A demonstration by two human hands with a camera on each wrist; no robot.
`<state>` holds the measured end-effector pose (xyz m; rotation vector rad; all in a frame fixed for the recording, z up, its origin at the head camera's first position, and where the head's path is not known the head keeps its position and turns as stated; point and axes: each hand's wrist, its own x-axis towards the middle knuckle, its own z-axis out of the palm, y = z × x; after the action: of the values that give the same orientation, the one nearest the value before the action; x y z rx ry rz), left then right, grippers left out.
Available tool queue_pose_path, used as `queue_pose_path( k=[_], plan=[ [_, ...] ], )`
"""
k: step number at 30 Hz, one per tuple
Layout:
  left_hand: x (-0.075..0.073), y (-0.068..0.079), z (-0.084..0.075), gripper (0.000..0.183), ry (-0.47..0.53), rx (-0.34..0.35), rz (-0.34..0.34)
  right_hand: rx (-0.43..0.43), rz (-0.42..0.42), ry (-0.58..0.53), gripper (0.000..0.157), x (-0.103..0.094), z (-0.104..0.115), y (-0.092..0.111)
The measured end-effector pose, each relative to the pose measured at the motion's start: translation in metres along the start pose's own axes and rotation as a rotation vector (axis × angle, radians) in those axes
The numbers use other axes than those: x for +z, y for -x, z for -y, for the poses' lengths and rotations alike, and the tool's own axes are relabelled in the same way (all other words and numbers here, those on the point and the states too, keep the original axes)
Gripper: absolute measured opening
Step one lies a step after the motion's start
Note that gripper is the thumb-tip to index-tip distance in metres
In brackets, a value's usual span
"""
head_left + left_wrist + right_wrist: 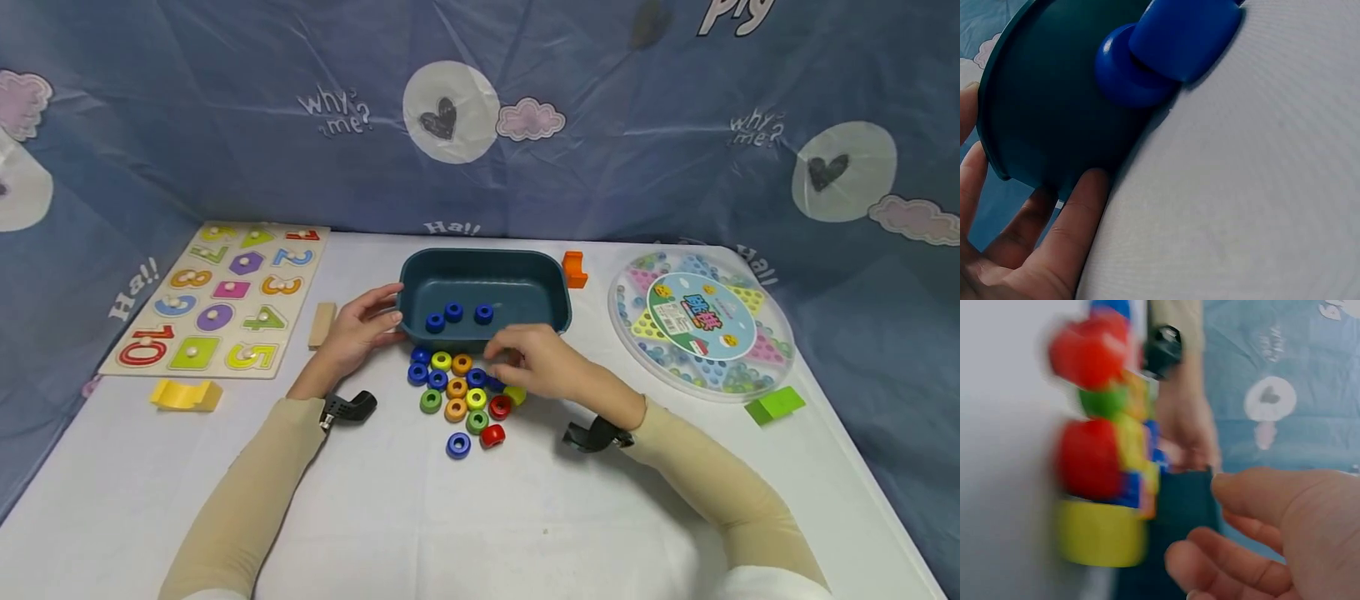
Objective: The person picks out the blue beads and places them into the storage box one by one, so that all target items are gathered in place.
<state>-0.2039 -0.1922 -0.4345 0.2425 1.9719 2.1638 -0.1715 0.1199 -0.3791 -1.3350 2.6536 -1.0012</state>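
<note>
L hand [364, 325] relaxed, touching left end of bin [517, 292]. R hand [538, 360] over bin's near side, fingers loosely bent, prob. empty (blurry). Blue beads [483, 319] inside bin; mixed-colour beads [457, 396] in front.

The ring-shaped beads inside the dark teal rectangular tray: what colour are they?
The three ring-shaped beads are blue; the head view shows them best.

Right hand [1310, 531], 4 o'clock: thumb and fingers bent, tips apart. Teal box [1185, 506], 6 o'clock. Left hand [1188, 422], toward 1 o'clock, at box's far end; black wrist device [1163, 353], 12 o'clock. Beads, blurred: yellow bead [1102, 532], 7 o'clock; red bead [1088, 459], 9 o'clock; second red bead [1090, 350], 11 o'clock.
</note>
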Motion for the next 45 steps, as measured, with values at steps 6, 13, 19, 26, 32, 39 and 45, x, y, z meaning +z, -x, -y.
queue_pose_path(
  k=[6, 13, 19, 26, 32, 39, 45],
  plan=[
    [-0.002, 0.000, -0.001, 0.055, -0.004, 0.010, -0.012, 0.118, 0.072, 0.061, 0.019, 0.020, -0.007, 0.021],
    [-0.001, -0.001, 0.001, 0.055, -0.014, -0.004, -0.012, 0.152, 0.040, 0.025, 0.017, 0.031, -0.017, 0.024],
    [0.000, 0.000, 0.001, 0.055, -0.012, -0.007, -0.013, 0.087, 0.018, 0.100, 0.014, 0.028, -0.010, 0.024],
    [0.001, 0.000, 0.000, 0.055, 0.001, -0.006, -0.008, -0.138, -0.132, 0.115, 0.013, -0.011, 0.015, 0.000],
    [-0.001, 0.001, 0.001, 0.057, -0.006, -0.006, -0.009, 0.188, -0.077, 0.112, 0.019, -0.028, -0.025, -0.040],
    [-0.002, 0.002, 0.001, 0.057, -0.011, -0.011, -0.013, 0.348, 0.180, 0.169, 0.027, -0.007, -0.053, -0.069],
    [0.000, 0.001, -0.002, 0.056, 0.002, -0.016, -0.014, 0.298, 0.207, 0.127, 0.028, 0.004, -0.053, -0.079]
  ],
)
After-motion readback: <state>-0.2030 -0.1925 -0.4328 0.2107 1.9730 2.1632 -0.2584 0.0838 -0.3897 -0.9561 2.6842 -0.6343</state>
